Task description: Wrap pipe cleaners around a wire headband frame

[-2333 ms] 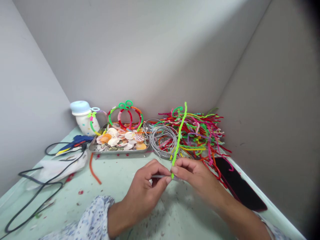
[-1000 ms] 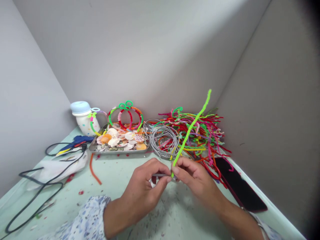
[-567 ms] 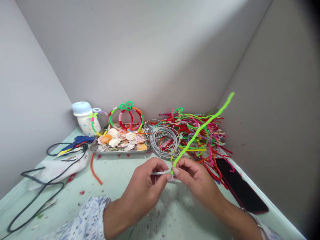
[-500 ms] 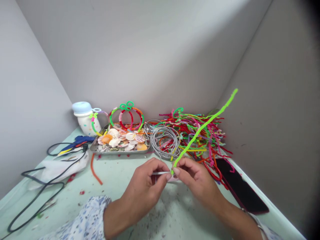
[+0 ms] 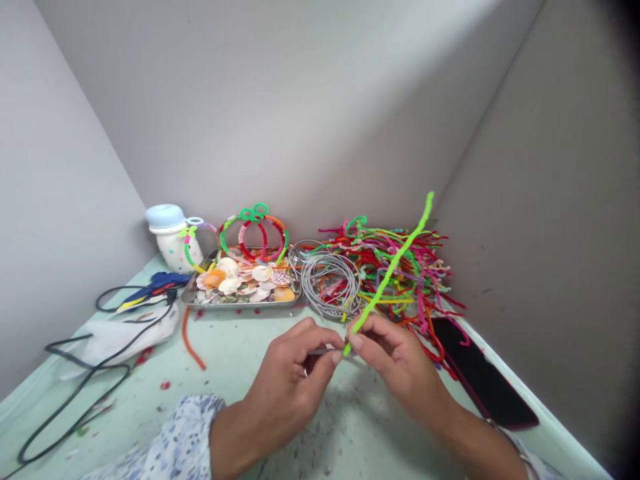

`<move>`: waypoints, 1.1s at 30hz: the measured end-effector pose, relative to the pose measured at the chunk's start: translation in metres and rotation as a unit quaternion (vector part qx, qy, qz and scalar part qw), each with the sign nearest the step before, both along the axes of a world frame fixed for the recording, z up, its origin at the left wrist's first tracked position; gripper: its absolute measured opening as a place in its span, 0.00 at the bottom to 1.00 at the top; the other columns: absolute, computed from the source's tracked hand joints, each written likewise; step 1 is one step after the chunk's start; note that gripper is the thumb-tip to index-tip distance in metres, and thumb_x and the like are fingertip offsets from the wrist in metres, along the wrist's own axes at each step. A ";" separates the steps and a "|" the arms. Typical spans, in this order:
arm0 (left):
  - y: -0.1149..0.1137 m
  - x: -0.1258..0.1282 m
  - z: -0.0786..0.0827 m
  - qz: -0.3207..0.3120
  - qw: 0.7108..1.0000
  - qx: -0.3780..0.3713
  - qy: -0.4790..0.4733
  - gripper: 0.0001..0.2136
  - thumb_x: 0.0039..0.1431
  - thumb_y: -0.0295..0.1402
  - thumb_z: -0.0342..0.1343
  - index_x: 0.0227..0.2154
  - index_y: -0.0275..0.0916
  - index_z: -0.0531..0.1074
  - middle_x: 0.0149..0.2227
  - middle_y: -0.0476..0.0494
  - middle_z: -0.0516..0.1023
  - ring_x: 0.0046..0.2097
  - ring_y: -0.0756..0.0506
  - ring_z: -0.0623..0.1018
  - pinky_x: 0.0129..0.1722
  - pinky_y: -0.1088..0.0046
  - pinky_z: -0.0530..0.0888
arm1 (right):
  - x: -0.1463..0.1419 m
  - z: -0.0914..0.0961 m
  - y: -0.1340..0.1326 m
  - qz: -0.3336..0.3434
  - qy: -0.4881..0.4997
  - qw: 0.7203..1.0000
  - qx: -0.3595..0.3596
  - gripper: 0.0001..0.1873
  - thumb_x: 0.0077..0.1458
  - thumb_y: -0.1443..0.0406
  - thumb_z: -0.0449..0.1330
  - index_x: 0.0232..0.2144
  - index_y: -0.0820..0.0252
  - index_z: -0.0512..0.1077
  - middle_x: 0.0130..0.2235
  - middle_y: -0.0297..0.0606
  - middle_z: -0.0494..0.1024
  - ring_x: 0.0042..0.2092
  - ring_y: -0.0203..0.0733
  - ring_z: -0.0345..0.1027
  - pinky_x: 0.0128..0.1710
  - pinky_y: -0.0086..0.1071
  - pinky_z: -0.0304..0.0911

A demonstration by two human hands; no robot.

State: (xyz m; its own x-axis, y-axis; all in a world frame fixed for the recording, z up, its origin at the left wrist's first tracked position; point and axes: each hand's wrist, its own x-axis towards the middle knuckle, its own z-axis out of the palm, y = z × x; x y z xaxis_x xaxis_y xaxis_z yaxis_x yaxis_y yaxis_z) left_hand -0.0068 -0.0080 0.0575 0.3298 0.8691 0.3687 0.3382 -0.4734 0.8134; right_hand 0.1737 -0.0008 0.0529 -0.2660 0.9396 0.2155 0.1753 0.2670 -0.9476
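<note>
My left hand [image 5: 290, 387] is closed, thumb and forefinger pinching a short visible length of grey wire [image 5: 324, 351]. The rest of that wire is hidden by the fingers. My right hand [image 5: 400, 367] grips a bright green pipe cleaner [image 5: 387, 275] close to its lower end. Its long free part slants up and to the right, bending slightly at the tip. That lower end meets the wire between my two hands; whether it is wrapped round it I cannot tell.
A coil of grey wire [image 5: 330, 283] lies beyond my hands, beside a heap of coloured pipe cleaners [image 5: 400, 257]. Left of it stand a metal tray [image 5: 240, 305] of shells, fuzzy rings [image 5: 255, 233] and a white bottle [image 5: 175, 247]. A blue glue gun [image 5: 160, 283] and a dark phone [image 5: 485, 373] flank the table.
The green pipe cleaner's free end has swung left and somewhat lower, and now bends upward near the tip. Both hands stay nearly in place, still pinching.
</note>
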 end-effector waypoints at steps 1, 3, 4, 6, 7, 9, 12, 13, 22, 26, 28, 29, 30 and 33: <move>0.000 0.000 -0.001 -0.001 1.000 0.012 0.002 0.06 0.61 0.27 0.53 0.32 0.38 0.76 0.27 0.49 0.67 0.29 0.50 0.68 0.28 0.75 0.64 | 0.000 0.001 0.000 0.001 -0.001 1.000 -0.007 0.12 0.59 0.57 0.56 0.29 0.59 0.69 0.29 0.32 0.69 0.33 0.38 0.61 0.35 0.31 0.57; -0.001 -0.001 -0.002 -0.004 0.999 0.034 0.006 0.06 0.61 0.27 0.53 0.33 0.38 0.76 0.26 0.50 0.67 0.28 0.51 0.67 0.28 0.75 0.63 | 0.000 0.003 0.000 0.006 0.004 1.000 -0.025 0.13 0.60 0.56 0.56 0.29 0.59 0.69 0.28 0.31 0.68 0.32 0.37 0.60 0.34 0.31 0.57; -0.001 -0.001 -0.003 -0.006 0.999 0.044 0.008 0.06 0.61 0.26 0.53 0.34 0.38 0.75 0.26 0.50 0.66 0.28 0.51 0.67 0.28 0.75 0.63 | -0.001 0.003 0.000 0.010 0.010 0.999 -0.034 0.13 0.60 0.56 0.56 0.29 0.59 0.69 0.28 0.31 0.68 0.32 0.37 0.60 0.34 0.31 0.57; -0.001 -0.002 -0.005 -0.015 0.998 0.063 0.012 0.06 0.61 0.26 0.53 0.35 0.38 0.75 0.27 0.49 0.66 0.29 0.51 0.68 0.28 0.75 0.63 | -0.001 0.003 0.000 0.017 0.023 0.998 -0.049 0.13 0.60 0.56 0.56 0.29 0.59 0.69 0.28 0.30 0.67 0.32 0.36 0.60 0.34 0.30 0.57; -0.001 -0.003 -0.006 -0.019 0.997 0.071 0.013 0.06 0.61 0.25 0.53 0.36 0.38 0.75 0.27 0.49 0.66 0.29 0.51 0.68 0.28 0.75 0.63 | -0.001 0.003 0.001 0.020 0.026 0.998 -0.056 0.13 0.60 0.56 0.56 0.29 0.59 0.69 0.28 0.30 0.67 0.32 0.36 0.60 0.34 0.30 0.57; -0.001 -0.004 -0.008 -0.027 0.996 0.085 0.014 0.07 0.62 0.25 0.52 0.37 0.38 0.75 0.28 0.49 0.66 0.29 0.50 0.69 0.28 0.75 0.64 | 0.000 0.003 0.001 0.024 0.032 0.997 -0.067 0.13 0.60 0.57 0.56 0.29 0.59 0.69 0.28 0.30 0.67 0.32 0.36 0.60 0.35 0.30 0.57; -0.001 -0.005 -0.010 -0.033 0.994 0.104 0.026 0.08 0.61 0.24 0.51 0.37 0.38 0.74 0.28 0.48 0.67 0.29 0.50 0.69 0.28 0.75 0.63 | 0.000 0.002 0.002 0.039 0.042 0.995 -0.087 0.13 0.60 0.57 0.57 0.28 0.59 0.69 0.27 0.30 0.68 0.32 0.35 0.61 0.35 0.30 0.57; -0.001 -0.005 -0.011 -0.034 0.993 0.112 0.032 0.08 0.61 0.24 0.51 0.37 0.38 0.74 0.28 0.48 0.67 0.29 0.50 0.68 0.28 0.74 0.63 | 0.001 0.002 0.002 0.043 0.050 0.993 -0.095 0.12 0.60 0.57 0.57 0.28 0.59 0.69 0.27 0.30 0.68 0.32 0.35 0.61 0.35 0.30 0.57; -0.002 -0.006 -0.012 -0.050 0.988 0.140 0.045 0.08 0.61 0.23 0.51 0.37 0.38 0.74 0.28 0.47 0.67 0.30 0.49 0.69 0.28 0.74 0.63 | -0.001 0.008 0.004 0.066 0.082 0.979 -0.177 0.17 0.51 0.53 0.63 0.25 0.59 0.67 0.24 0.28 0.65 0.29 0.34 0.60 0.33 0.29 0.62; -0.001 -0.006 -0.008 -0.045 0.997 0.055 0.036 0.06 0.62 0.28 0.52 0.36 0.38 0.74 0.29 0.48 0.68 0.30 0.49 0.69 0.29 0.74 0.65 | -0.001 0.008 0.004 0.065 0.076 0.983 -0.151 0.17 0.54 0.53 0.61 0.26 0.59 0.67 0.25 0.28 0.64 0.28 0.33 0.59 0.33 0.29 0.62; -0.001 -0.005 -0.006 -0.043 0.999 0.020 0.025 0.04 0.61 0.30 0.54 0.35 0.39 0.74 0.30 0.48 0.69 0.31 0.50 0.70 0.30 0.75 0.66 | -0.002 0.006 0.004 0.061 0.075 0.985 -0.143 0.16 0.54 0.53 0.61 0.26 0.59 0.66 0.25 0.28 0.64 0.28 0.33 0.59 0.32 0.28 0.62; 0.000 -0.004 -0.005 -0.041 0.999 0.006 0.020 0.03 0.60 0.30 0.55 0.35 0.39 0.74 0.30 0.48 0.70 0.31 0.50 0.70 0.30 0.75 0.66 | -0.002 0.005 0.003 0.058 0.073 0.986 -0.139 0.16 0.54 0.53 0.61 0.26 0.59 0.66 0.25 0.28 0.64 0.28 0.33 0.59 0.32 0.28 0.62; 0.000 -0.004 -0.004 -0.036 0.999 -0.003 0.015 0.03 0.60 0.30 0.56 0.34 0.39 0.74 0.30 0.48 0.70 0.31 0.50 0.70 0.30 0.75 0.66 | -0.002 0.004 0.003 0.055 0.069 0.987 -0.133 0.16 0.55 0.53 0.61 0.27 0.59 0.66 0.25 0.28 0.64 0.28 0.33 0.59 0.32 0.28 0.62; 0.002 -0.002 -0.001 -0.025 0.999 -0.020 -0.002 0.03 0.59 0.29 0.56 0.32 0.39 0.74 0.30 0.48 0.71 0.30 0.50 0.70 0.30 0.76 0.67 | -0.002 0.003 0.003 0.054 0.051 0.991 -0.111 0.14 0.58 0.55 0.59 0.28 0.59 0.67 0.25 0.29 0.66 0.29 0.33 0.61 0.31 0.28 0.61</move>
